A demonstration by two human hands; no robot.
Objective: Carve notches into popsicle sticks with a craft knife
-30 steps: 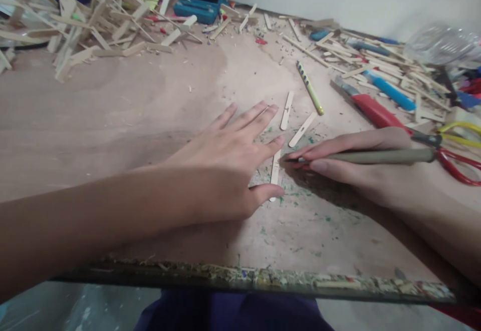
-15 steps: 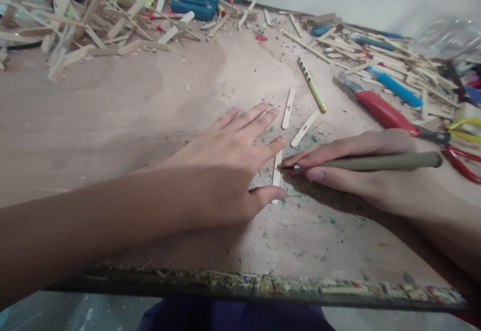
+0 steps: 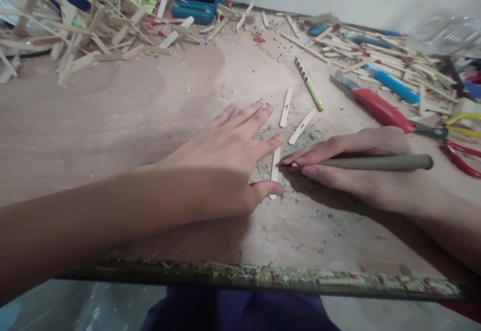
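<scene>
My left hand [image 3: 229,155] lies flat on the brown board [image 3: 112,115], fingers spread, its thumb and forefinger pinning a pale wooden craft stick [image 3: 274,171]. My right hand [image 3: 349,163] grips a grey-green tool [image 3: 376,162] like a pen, its tip touching the stick just beside my left forefinger. Two more loose sticks [image 3: 285,107] lie just beyond my fingertips, one with a slot cut in it.
A striped yellow pencil [image 3: 308,84], a red-handled knife [image 3: 376,105], a blue knife [image 3: 393,84] and red pliers [image 3: 460,163] lie at the right among scattered sticks. A tangled stick structure [image 3: 75,20] fills the far left. The board's littered front edge [image 3: 263,276] is near me.
The tool tip has crept slightly left onto the stick. Both hands stay in place; the view has shifted a little.
</scene>
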